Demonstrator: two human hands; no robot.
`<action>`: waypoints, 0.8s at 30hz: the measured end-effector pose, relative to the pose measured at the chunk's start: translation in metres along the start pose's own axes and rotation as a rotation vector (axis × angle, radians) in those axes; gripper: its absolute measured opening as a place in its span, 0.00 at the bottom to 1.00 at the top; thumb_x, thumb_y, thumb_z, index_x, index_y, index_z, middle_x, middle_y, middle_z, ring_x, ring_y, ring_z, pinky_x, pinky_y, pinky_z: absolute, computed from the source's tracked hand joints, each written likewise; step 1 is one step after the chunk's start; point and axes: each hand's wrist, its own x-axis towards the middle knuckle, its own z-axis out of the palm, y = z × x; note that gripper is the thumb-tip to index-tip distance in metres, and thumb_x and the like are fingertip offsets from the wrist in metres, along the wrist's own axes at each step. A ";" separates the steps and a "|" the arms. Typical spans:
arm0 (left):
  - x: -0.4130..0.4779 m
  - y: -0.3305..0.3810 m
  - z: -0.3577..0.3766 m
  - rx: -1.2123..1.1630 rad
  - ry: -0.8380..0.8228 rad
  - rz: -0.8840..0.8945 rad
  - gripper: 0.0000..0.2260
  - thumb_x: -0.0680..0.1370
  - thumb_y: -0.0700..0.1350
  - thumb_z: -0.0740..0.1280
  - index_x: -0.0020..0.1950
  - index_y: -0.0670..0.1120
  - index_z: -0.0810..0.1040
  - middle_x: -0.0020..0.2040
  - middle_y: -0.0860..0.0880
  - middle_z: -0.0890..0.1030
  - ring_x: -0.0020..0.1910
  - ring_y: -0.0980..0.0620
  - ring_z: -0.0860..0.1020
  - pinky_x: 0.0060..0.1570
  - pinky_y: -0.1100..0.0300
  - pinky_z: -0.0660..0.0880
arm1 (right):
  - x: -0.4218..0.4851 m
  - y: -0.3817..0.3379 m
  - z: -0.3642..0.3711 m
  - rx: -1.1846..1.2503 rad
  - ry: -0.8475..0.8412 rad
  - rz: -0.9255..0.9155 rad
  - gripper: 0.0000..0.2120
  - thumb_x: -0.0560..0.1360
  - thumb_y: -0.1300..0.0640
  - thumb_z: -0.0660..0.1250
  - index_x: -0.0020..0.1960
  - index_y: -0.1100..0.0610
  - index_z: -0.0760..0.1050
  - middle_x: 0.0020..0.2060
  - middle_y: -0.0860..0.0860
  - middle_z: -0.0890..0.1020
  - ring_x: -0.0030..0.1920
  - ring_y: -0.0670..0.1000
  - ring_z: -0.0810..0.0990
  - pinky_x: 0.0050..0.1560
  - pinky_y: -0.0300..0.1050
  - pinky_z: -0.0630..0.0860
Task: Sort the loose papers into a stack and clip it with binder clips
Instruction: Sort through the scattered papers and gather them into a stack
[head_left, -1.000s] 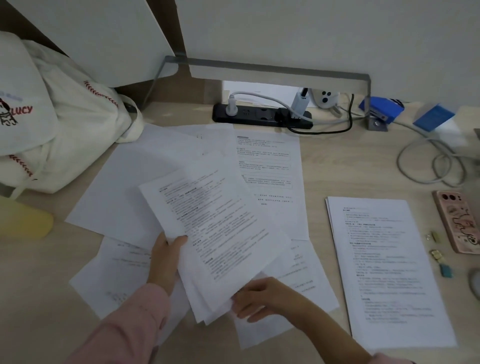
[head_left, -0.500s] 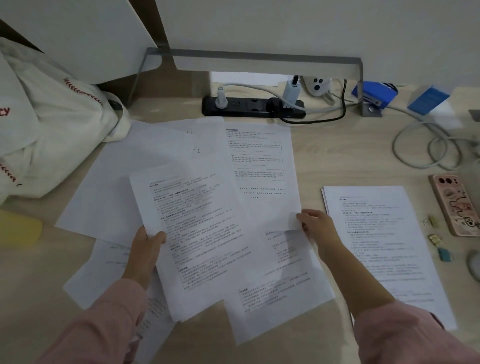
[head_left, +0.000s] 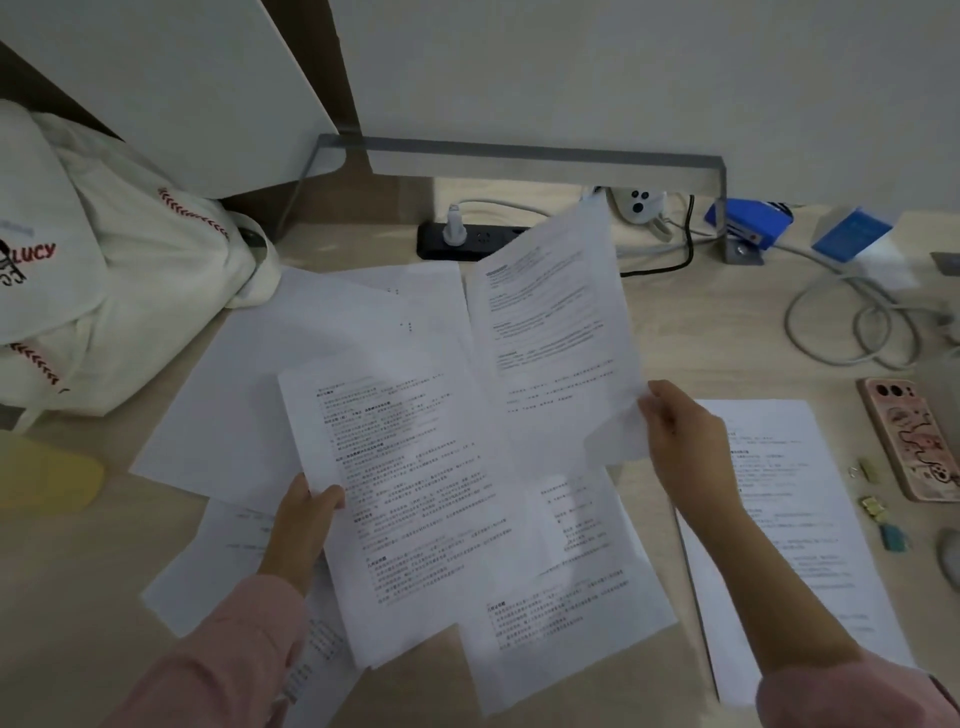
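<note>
Since half a second ago the right hand (head_left: 675, 431) has raised the printed sheet (head_left: 550, 322) whose lower right corner it had reached; that sheet lay flat before and now stands tilted off the desk (head_left: 727, 338), its upper edge covering part of the black power strip (head_left: 457, 244). In the head view the right hand pinches that corner between thumb and fingers, and the paper curls beside them. The left hand (head_left: 306, 514), coming out of a pink sleeve, grips the left edge of a second printed page (head_left: 415, 493) with the thumb on top and the fingers underneath. This page lies slanted over the loose papers (head_left: 249, 395), which are spread across the middle of the desk, overlapping at different angles. To the right, partly under the right forearm, rests a neat stack (head_left: 810, 525) of printed sheets. Just beside its right edge lie a few small binder clips (head_left: 872, 509), yellowish and teal, with a phone (head_left: 909, 436) in a pink case near them. A white cloth bag (head_left: 104, 291) sits at the far left
</note>
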 end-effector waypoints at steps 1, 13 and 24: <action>0.000 0.000 0.000 0.000 0.001 -0.001 0.16 0.75 0.34 0.60 0.63 0.41 0.72 0.56 0.41 0.77 0.50 0.44 0.75 0.42 0.58 0.72 | -0.003 -0.003 -0.009 -0.003 0.015 -0.039 0.08 0.79 0.61 0.56 0.46 0.55 0.73 0.27 0.49 0.73 0.28 0.49 0.70 0.28 0.41 0.64; -0.003 0.003 0.006 -0.121 0.015 -0.043 0.14 0.77 0.38 0.60 0.62 0.39 0.73 0.60 0.42 0.77 0.52 0.45 0.74 0.51 0.54 0.72 | -0.017 -0.029 -0.053 0.555 -0.199 0.067 0.09 0.78 0.60 0.60 0.49 0.54 0.79 0.38 0.48 0.83 0.39 0.46 0.79 0.39 0.37 0.74; -0.017 0.004 0.010 -0.435 -0.100 -0.116 0.31 0.76 0.66 0.53 0.71 0.47 0.67 0.65 0.46 0.74 0.62 0.45 0.73 0.68 0.48 0.65 | -0.060 0.009 0.059 0.463 -0.498 0.481 0.10 0.77 0.61 0.60 0.52 0.55 0.78 0.48 0.55 0.81 0.47 0.54 0.80 0.49 0.48 0.74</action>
